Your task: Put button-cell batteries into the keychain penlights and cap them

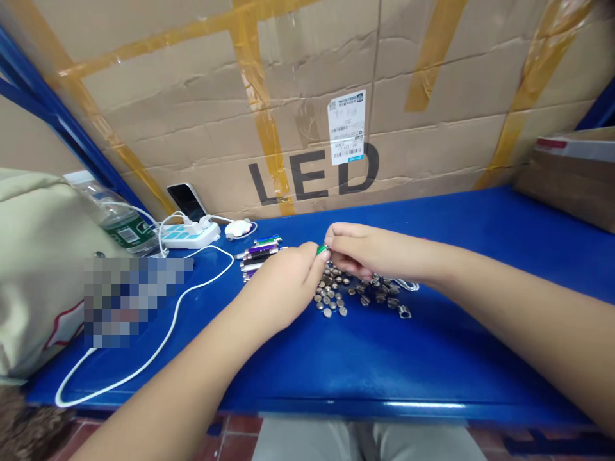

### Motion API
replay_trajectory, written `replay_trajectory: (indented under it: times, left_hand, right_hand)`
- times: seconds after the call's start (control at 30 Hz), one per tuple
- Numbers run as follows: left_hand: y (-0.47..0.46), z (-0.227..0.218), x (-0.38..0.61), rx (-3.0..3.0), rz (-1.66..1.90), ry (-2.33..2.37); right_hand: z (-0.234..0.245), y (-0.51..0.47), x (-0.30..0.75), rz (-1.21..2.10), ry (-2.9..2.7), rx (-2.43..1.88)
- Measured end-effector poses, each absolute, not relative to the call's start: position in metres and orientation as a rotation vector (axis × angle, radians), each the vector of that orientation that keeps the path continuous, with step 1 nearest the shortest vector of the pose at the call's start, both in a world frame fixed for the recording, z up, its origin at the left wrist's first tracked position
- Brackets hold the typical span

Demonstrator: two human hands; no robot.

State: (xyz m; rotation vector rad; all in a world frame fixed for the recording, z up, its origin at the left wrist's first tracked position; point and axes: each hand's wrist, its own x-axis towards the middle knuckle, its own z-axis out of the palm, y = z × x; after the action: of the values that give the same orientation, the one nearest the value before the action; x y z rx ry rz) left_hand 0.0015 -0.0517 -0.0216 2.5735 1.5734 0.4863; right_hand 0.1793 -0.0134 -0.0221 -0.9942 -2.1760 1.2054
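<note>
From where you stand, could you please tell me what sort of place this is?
Probably a workshop or storeroom: a blue metal bench, a taped LED carton, and loose button cells beside pen-like tubes.

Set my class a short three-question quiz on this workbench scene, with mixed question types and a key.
1. True or false: the left hand is nearer the row of coloured metal tubes than the right hand is.

2. Multiple choice: which word is printed on the cardboard box behind the blue table?
A) LED
B) USB
C) FRAGILE

3. Fill in the blank: the small green tube is held between the two ____, above the loose metal button cells.

Key:
1. True
2. A
3. hands
</note>
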Motion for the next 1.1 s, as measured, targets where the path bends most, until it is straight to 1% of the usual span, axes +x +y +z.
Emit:
replay_trajectory:
  times: [0.07, 0.13, 0.23, 0.33, 0.5, 0.67, 0.77, 1.1]
  left_hand:
    - [-0.05, -0.02, 0.0, 2.481, 0.582, 1.461]
    - [-0.049, -0.02, -0.001, 2.408, 0.675, 1.389]
    - [-0.047, -0.022, -0.001, 2.373, 0.811, 1.422]
    - [-0.046, -0.025, -0.001, 2.435, 0.891, 1.457]
    - [-0.043, -0.023, -0.002, 2.561, 0.86, 1.365]
    - [-0.046, -0.017, -0.002, 2.529, 0.865, 1.269]
    - [-0.047, -0.016, -0.003, 2.512, 0.83, 1.275]
    - [-0.047, -0.022, -0.002, 2.543, 0.647, 1.429]
  right_hand:
    - [-0.023, -0.014, 0.179, 1.199, -2.145, -0.958]
    - [-0.021, -0.015, 0.179, 1.115, -2.144, -0.934]
    - [-0.016, -0.018, 0.181, 0.939, -2.172, -1.018]
    - [-0.012, -0.02, 0.182, 0.837, -2.23, -1.121]
    - [-0.013, -0.019, 0.181, 0.634, -2.293, -1.088]
    - [-0.017, -0.014, 0.183, 0.401, -2.328, -0.947]
    - [-0.017, -0.013, 0.186, 0.381, -2.358, -0.919]
    - [-0.016, -0.008, 0.19, 0.309, -2.51, -1.021]
